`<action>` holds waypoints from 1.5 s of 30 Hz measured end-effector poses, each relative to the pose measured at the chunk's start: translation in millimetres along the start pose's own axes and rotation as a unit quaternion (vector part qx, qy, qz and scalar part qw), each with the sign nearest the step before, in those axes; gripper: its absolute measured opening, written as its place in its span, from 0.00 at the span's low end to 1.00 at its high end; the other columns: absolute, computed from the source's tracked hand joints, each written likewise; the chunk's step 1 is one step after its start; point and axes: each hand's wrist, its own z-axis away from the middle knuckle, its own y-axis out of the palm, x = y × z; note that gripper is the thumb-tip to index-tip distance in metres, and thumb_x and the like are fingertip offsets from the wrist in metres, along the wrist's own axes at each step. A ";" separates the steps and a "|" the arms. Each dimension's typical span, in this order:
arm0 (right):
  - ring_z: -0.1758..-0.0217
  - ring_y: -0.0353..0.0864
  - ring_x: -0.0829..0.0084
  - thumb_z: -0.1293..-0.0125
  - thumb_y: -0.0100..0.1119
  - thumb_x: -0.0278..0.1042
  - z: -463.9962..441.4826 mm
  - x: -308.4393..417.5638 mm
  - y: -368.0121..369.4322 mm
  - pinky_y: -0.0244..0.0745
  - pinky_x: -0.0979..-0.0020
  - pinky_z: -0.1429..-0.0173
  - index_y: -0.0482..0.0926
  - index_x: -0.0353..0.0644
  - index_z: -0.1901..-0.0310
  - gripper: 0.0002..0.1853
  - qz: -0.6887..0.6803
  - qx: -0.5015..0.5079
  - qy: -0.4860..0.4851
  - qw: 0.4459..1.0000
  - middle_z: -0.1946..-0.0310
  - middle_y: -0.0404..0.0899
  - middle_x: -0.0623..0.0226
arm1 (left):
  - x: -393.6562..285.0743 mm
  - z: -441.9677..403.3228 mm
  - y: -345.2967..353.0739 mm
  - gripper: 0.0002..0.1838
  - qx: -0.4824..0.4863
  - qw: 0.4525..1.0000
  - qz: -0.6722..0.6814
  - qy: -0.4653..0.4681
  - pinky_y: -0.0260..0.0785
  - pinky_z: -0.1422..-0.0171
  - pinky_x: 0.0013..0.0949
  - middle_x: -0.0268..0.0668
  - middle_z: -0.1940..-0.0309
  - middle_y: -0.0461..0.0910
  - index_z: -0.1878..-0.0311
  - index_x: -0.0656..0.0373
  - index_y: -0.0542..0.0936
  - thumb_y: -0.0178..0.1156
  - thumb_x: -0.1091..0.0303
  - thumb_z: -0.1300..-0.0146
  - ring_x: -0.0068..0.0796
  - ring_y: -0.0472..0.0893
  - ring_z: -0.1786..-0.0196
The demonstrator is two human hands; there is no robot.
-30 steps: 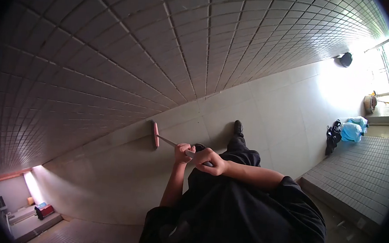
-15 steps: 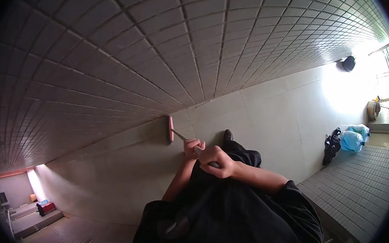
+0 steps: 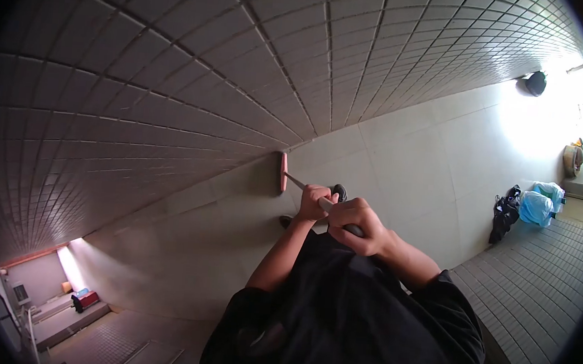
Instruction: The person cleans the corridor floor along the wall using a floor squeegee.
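Shifted along edge of flr (image 3: 412,167): broom head (image 3: 283,173), fwd-L of L hand (image 3: 315,201) (nearer) & R hand (image 3: 359,221), both closed rd handle (image 3: 296,181).

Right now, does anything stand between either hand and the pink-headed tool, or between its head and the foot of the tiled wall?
Nothing visible: the left hand and right hand both grip the handle, and no object shows between the pink head and the tiled wall.
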 end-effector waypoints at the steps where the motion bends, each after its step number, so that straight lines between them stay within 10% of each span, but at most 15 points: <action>1: 0.80 0.63 0.54 0.47 0.53 0.24 2.6 2.2 -5.3 0.57 0.60 0.71 0.61 0.35 0.85 0.13 0.008 -0.009 -0.001 1.000 0.86 0.61 0.57 | -0.7 -3.5 6.6 0.19 0.005 1.000 0.006 0.006 0.58 0.80 0.43 0.43 0.90 0.65 0.88 0.58 0.64 0.62 0.68 0.49 0.47 0.70 0.85; 24: 0.83 0.71 0.62 0.55 0.54 0.27 46.7 33.0 -3.5 0.65 0.66 0.73 0.65 0.39 0.88 0.11 -0.125 0.028 -0.052 0.990 0.87 0.69 0.62 | -64.2 29.9 0.9 0.18 0.113 0.992 0.050 -0.021 0.61 0.79 0.44 0.46 0.88 0.70 0.87 0.59 0.68 0.61 0.66 0.47 0.49 0.73 0.82; 45: 0.81 0.65 0.59 0.43 0.55 0.21 -17.4 -39.5 164.5 0.56 0.64 0.73 0.61 0.36 0.85 0.17 -0.178 0.198 -0.038 0.963 0.87 0.64 0.60 | 40.7 223.2 -105.3 0.15 0.044 0.987 0.073 -0.137 0.58 0.78 0.43 0.43 0.86 0.68 0.83 0.59 0.67 0.62 0.62 0.53 0.49 0.72 0.81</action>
